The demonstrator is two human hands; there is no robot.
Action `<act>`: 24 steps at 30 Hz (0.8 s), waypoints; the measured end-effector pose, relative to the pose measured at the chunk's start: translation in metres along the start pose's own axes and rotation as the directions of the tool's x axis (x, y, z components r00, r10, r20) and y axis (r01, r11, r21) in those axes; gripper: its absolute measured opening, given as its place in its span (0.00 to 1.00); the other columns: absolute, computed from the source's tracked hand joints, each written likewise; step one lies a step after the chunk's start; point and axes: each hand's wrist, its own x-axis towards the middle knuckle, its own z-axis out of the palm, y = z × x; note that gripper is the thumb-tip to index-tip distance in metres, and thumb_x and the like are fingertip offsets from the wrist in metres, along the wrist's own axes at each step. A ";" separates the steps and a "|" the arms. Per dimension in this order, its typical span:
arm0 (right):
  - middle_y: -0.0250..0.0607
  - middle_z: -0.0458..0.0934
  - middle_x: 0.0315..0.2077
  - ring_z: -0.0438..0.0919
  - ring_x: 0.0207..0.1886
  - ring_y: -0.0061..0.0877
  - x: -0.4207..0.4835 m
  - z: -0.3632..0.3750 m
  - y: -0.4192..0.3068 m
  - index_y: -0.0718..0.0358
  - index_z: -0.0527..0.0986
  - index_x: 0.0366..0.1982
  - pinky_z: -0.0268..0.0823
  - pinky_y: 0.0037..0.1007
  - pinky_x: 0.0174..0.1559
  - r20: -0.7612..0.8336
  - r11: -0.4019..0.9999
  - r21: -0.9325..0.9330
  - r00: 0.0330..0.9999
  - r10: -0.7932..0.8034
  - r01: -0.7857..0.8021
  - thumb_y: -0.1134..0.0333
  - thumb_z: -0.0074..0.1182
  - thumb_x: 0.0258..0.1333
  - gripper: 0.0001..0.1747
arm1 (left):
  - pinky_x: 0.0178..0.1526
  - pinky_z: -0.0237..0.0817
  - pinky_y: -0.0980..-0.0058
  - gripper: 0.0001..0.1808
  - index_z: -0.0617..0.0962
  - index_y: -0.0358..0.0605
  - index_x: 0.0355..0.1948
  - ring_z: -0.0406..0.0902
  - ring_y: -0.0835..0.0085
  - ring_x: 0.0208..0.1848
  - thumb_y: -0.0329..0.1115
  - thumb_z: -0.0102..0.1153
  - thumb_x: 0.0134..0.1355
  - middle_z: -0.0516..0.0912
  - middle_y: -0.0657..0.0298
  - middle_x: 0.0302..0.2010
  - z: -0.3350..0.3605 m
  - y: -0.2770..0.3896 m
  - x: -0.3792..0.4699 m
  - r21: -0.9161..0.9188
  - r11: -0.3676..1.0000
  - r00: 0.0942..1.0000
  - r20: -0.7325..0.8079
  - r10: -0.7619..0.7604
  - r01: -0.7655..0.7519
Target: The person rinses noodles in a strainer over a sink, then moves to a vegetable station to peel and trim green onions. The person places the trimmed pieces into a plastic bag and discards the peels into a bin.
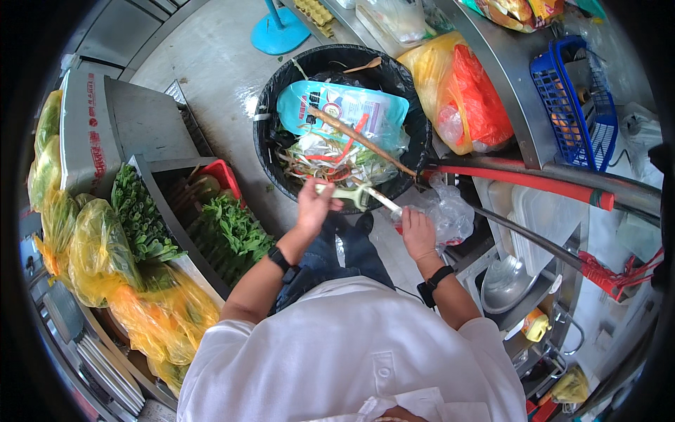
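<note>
My left hand (315, 207) grips a pale green vegetable peeler (345, 194), its head pointing right over the near rim of a black-lined waste bin (262, 158). In my right hand (420, 232) is a thin root (384, 199), white where peeled and brownish towards its far end. The peeler's head is close to this root; whether they touch I cannot tell. A longer brown stick-like root (364, 140) lies slantwise across the bin. Beneath it are a light blue printed plastic package (295, 108), vegetable scraps (316, 155) and a wooden spoon (364, 65).
Left, a counter holds leafy greens (229, 224), green stalks (140, 216), yellow bags (100, 253) and a white foam box (87, 132). At right are a yellow-and-red bag (464, 100), a red-wrapped pole (527, 182), a blue basket (559, 105) and a metal bowl (506, 285).
</note>
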 end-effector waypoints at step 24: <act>0.44 0.74 0.37 0.72 0.40 0.32 -0.015 -0.009 0.001 0.71 0.72 0.48 0.66 0.31 0.41 -0.099 0.997 -0.015 0.992 -0.078 0.077 0.67 0.49 0.48 0.24 | 0.26 0.79 0.71 0.11 0.68 0.31 0.44 0.81 0.64 0.24 0.25 0.51 0.64 0.79 0.52 0.30 0.048 -0.026 0.036 0.041 0.940 0.938 0.055 -0.341 0.339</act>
